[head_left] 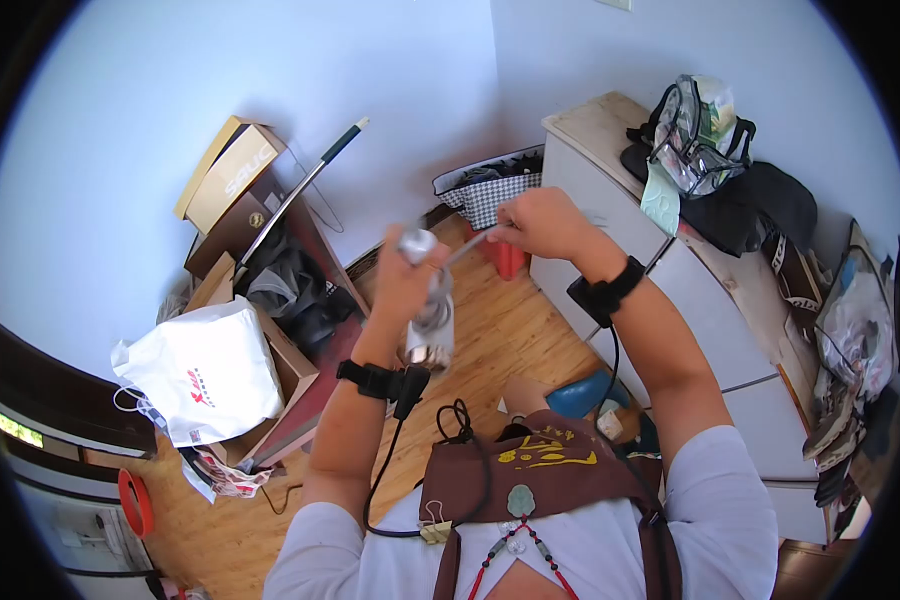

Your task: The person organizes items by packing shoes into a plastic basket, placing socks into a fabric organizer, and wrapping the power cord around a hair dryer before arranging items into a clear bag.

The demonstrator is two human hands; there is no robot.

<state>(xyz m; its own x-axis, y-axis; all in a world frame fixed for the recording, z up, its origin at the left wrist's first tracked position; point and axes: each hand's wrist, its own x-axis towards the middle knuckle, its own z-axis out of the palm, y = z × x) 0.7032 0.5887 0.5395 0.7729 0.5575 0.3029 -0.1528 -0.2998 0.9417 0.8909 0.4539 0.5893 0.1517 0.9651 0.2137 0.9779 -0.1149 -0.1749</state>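
Note:
Raised in front of me at the centre, my left hand (402, 278) is closed around a silvery-white metal device (432, 325), blurred by motion, with a rounded top and a shiny lower end. To its right, my right hand (542, 225) is closed on a thin grey strip or cord (467, 248) that stretches toward the device. Whether it is joined to the device is too blurred to tell. Black bands with cables are strapped on both wrists.
A white cabinet (710, 310) on the right bears a clear bag (692, 140) and a black cap (760, 205). Boxes (232, 190), a pole (300, 195) and a white bag (215, 370) are at left. Behind my hands stands a checkered basket (490, 200); a red basin (135, 502) is lower left.

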